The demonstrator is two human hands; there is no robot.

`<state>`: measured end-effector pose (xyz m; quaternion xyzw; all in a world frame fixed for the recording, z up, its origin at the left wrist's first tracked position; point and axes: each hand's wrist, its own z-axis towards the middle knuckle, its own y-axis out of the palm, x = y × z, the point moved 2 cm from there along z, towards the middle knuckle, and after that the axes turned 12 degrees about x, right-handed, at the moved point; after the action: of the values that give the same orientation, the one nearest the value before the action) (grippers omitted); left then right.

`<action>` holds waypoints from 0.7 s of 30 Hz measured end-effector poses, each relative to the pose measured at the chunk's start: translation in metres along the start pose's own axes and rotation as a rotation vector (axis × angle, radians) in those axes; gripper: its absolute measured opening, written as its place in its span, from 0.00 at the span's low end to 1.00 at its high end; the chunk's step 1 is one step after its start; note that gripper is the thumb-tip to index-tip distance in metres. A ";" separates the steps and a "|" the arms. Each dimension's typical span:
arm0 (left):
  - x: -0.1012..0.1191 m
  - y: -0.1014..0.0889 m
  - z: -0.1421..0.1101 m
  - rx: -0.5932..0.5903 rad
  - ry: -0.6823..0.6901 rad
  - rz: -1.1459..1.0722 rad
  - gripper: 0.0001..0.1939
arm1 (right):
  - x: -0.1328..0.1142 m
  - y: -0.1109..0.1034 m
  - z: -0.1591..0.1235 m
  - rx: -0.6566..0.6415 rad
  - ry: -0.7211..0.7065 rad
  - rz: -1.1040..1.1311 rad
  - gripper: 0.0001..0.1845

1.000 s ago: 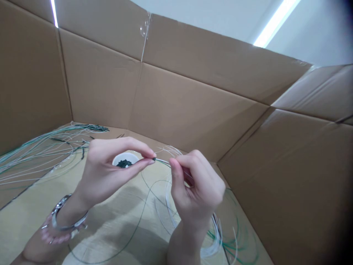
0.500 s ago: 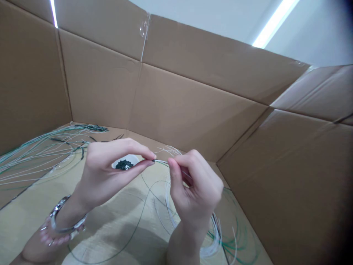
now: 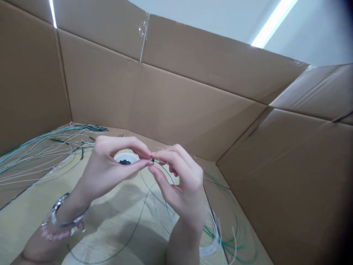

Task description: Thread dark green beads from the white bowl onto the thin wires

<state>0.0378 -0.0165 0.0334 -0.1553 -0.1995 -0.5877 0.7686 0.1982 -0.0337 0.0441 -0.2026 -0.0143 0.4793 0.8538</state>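
My left hand [image 3: 113,160] pinches a small black piece [image 3: 153,160] between thumb and forefinger. A thin green wire [image 3: 168,173] runs from beside that piece and curves down past my right hand. My right hand [image 3: 180,175] is close against the left fingertips; its forefinger tip reaches the top of the piece and its thumb sits a little lower, with a gap between them. Its other fingers are partly hidden. Behind my left hand stands a white bowl [image 3: 132,157] with small dark pieces [image 3: 125,162] in it.
Bundled white and green wires [image 3: 35,145] with dark ends lie at the left. Coiled white wire [image 3: 211,250] and green strands [image 3: 237,244] are at the lower right. Tall cardboard walls [image 3: 193,106] enclose the work surface [image 3: 110,224].
My right hand has slid left along the wire to the left fingertips, and its thumb and forefinger have parted. My left hand keeps its pinch and has shifted slightly.
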 end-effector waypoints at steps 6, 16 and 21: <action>-0.007 0.000 0.004 -0.009 -0.086 -0.103 0.05 | 0.005 0.003 0.001 0.112 -0.053 0.013 0.09; -0.016 0.007 0.003 0.162 -0.026 0.131 0.06 | 0.027 0.008 0.004 0.004 0.382 0.136 0.02; -0.027 0.005 0.008 0.229 0.006 0.119 0.06 | 0.036 0.006 0.002 -0.026 0.505 0.165 0.01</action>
<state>0.0351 0.0109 0.0274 -0.0762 -0.2535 -0.5148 0.8155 0.2124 -0.0004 0.0380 -0.3272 0.2094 0.4815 0.7857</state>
